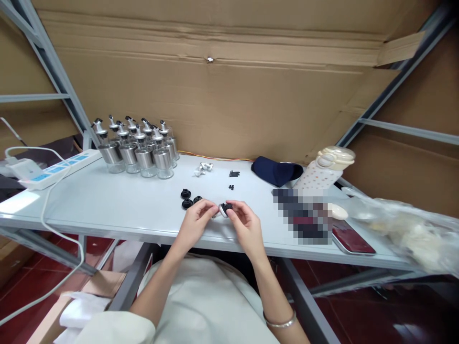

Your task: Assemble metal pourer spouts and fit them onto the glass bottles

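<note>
My left hand pinches the silver pour spout by its side, close to the table's front edge. From the right, the fingers of my right hand close on a black stopper that meets the silver piece. How far the two parts fit together is too small to tell. Just beyond my left hand lie several black stoppers, one partly hidden by its fingers. Farther back are loose silver spouts, small black levers and tiny black pieces.
Several glass oil bottles with steel bands and spouts stand at the back left, beside a power strip with a white cable. On the right are a navy cap, a dotted white flask, a phone and a plastic bag.
</note>
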Demonstrator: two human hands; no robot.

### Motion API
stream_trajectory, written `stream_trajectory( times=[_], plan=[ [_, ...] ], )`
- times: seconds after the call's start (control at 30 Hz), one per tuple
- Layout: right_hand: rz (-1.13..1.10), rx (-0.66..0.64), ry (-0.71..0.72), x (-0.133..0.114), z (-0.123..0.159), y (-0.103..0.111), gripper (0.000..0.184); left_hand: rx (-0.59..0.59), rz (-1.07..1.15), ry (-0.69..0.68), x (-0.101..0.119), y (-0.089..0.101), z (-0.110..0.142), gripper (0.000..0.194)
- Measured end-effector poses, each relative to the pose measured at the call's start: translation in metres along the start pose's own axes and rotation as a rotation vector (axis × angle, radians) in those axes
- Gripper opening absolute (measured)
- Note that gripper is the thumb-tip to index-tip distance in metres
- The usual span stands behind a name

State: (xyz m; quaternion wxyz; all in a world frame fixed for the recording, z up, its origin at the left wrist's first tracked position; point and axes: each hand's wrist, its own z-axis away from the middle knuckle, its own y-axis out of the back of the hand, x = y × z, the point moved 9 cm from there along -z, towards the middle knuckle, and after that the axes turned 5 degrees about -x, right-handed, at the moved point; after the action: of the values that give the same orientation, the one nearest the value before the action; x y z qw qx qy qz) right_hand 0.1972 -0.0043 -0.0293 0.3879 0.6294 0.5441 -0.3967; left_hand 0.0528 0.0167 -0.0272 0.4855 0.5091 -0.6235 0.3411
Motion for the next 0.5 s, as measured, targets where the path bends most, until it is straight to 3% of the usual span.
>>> stream_trajectory(
  times=[0.13, 0.27, 0.5],
  plan=[
    [-0.036, 0.041, -0.009, 0.002, 0.002, 0.004, 0.022, -0.017, 0.042, 0.028, -0.003, -0.002, 0.002, 0.021],
    [0.050, -0.071, 0.003, 0.000, 0.001, -0.004, 0.018, 0.023, 0.036, 0.062, -0.004, 0.002, 0.003, 0.021],
    [0.238, -0.161, 0.189, -0.022, 0.005, -0.008, 0.013, -0.021, 0.080, 0.117, -0.002, 0.001, 0.004, 0.025]
  ],
)
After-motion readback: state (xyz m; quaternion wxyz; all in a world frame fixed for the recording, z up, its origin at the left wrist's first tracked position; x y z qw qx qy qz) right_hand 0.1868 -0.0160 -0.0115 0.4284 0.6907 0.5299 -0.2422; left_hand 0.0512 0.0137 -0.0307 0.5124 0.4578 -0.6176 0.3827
